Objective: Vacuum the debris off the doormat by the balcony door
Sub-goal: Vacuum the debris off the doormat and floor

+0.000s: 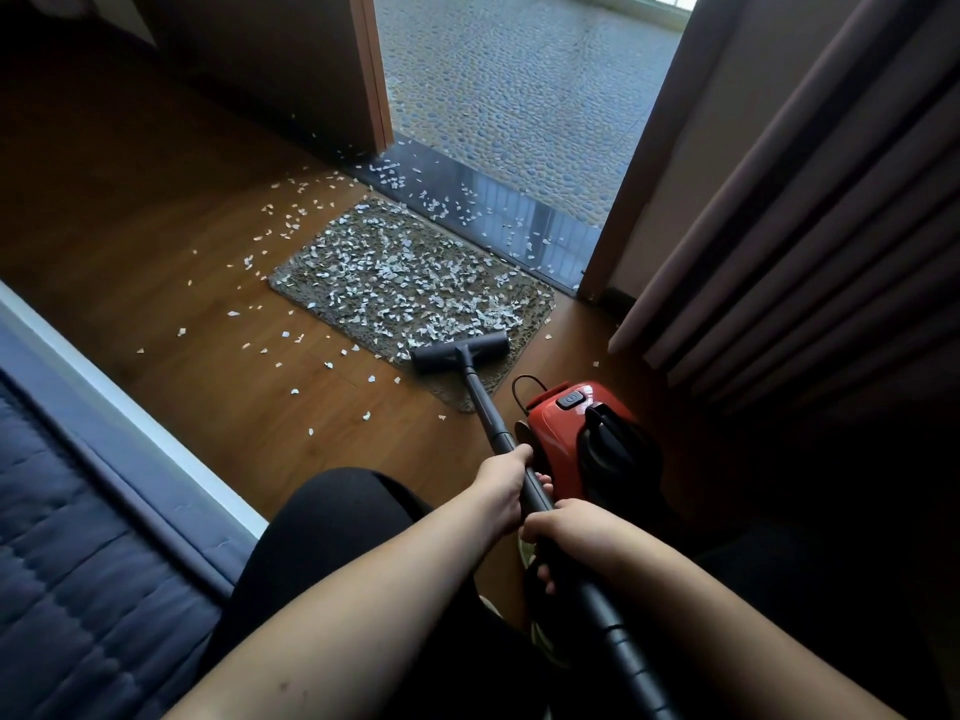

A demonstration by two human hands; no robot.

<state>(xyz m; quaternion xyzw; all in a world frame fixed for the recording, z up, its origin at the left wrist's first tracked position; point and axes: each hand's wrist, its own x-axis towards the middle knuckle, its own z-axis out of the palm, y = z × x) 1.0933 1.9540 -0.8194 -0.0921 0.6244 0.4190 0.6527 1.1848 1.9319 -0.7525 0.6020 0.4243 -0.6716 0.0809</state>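
One doormat [410, 283] lies at mid-frame on the wooden floor [182, 210], just before the dark threshold [519, 210] of the open balcony door [291, 70]. White debris [395, 272], too many scraps to count, covers most of it and spills onto the floor to the left and onto the threshold. One vacuum head [460, 352] rests on the mat's near edge. One dark wand [485, 407] runs down from it to two hands: the left hand [501, 485] wraps around it, and the right hand [569, 530] clasps it just below. One red vacuum body [561, 428] sits right of the wand. Curtain [810, 200] folds hang at right; a blue quilted bed [67, 563] fills lower left.
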